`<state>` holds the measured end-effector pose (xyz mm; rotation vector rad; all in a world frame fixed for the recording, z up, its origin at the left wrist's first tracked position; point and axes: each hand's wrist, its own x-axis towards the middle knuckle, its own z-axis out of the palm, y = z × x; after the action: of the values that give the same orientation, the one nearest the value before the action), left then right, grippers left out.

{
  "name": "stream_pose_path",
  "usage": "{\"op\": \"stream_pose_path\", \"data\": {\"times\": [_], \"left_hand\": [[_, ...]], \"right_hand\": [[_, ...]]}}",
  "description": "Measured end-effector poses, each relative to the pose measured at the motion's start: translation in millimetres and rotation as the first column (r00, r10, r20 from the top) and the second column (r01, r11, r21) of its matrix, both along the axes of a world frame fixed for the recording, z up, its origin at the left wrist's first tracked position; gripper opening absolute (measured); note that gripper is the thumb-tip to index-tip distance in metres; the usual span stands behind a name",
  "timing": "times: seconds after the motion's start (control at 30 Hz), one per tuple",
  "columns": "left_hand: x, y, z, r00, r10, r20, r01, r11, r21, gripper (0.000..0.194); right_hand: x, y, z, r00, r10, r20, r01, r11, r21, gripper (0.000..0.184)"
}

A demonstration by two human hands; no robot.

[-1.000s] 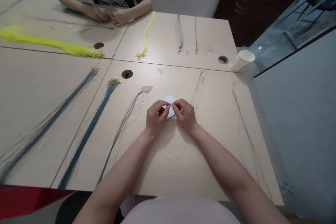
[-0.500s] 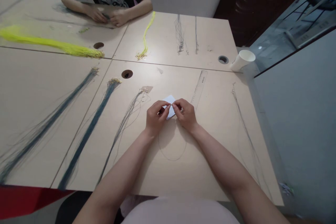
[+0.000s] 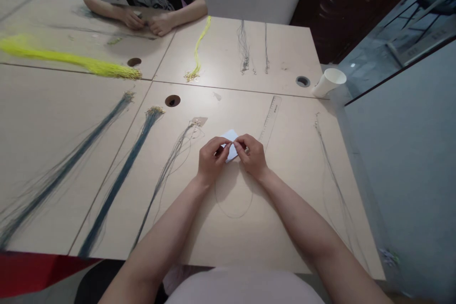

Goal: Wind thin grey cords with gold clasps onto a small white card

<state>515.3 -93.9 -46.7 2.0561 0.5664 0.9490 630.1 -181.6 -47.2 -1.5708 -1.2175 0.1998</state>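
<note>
My left hand (image 3: 213, 156) and my right hand (image 3: 251, 154) meet fingertip to fingertip, each closed in a pinch. Between them runs a thin dark line (image 3: 234, 217), hanging in a loop below the hands toward the table's front edge. Whatever small piece sits right at the fingertips is too small to make out. Just behind and under the fingers lies a small white card (image 3: 231, 134), partly covered by both hands. A clear ruler (image 3: 271, 116) rests on the table beyond my right hand. Left of my left hand lies a loose bundle of grey lines with hooks (image 3: 171, 152).
Two thick blue-grey line bundles (image 3: 123, 183) lie further left. A thin bundle (image 3: 329, 166) lies at right. Yellow lines (image 3: 96, 64), a white cup (image 3: 329, 81) and table holes (image 3: 173, 100) are farther back. Across the table a person (image 3: 153, 4) handles something small.
My hands hold nearly the same pose and place, the loop still hanging below. Across the table, the other person's fingers have shifted slightly.
</note>
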Motion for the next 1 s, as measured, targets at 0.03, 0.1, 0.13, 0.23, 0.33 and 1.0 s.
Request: {"op": "stream_pose_path", "data": {"times": [0.03,0.1,0.13,0.23,0.33,1.0], "left_hand": [[0.0,0.3,-0.4,1.0,-0.008,-0.001,0.008,1.0,0.001,0.008],[-0.1,0.7,-0.6,1.0,-0.021,-0.004,0.021,1.0,0.001,0.008],[-0.1,0.8,-0.5,1.0,-0.024,-0.006,0.024,1.0,0.005,0.008],[-0.1,0.4,1.0,1.0,-0.028,-0.004,0.028,0.999,0.036,0.008],[0.0,-0.4,2.5,1.0,-0.019,-0.001,0.019,0.998,0.058,0.008],[1.2,-1.8,2.2,1.0,0.015,0.013,-0.016,0.998,0.056,0.005]], "right_hand": [[0.2,0.0,-0.2,1.0,-0.001,-0.001,0.001,1.0,-0.002,0.013],[0.5,-0.2,-0.5,1.0,0.0,-0.003,0.0,1.0,-0.006,0.014],[0.8,-0.3,-0.7,1.0,0.002,-0.001,-0.002,1.0,-0.009,0.014],[1.3,-0.6,-1.1,1.0,0.01,0.004,-0.009,1.0,-0.019,0.014],[1.4,-0.8,-1.3,1.0,0.022,0.008,-0.022,0.999,-0.024,0.013],[1.0,-0.2,-1.2,1.0,0.009,-0.016,-0.009,1.0,-0.01,0.014]]}}
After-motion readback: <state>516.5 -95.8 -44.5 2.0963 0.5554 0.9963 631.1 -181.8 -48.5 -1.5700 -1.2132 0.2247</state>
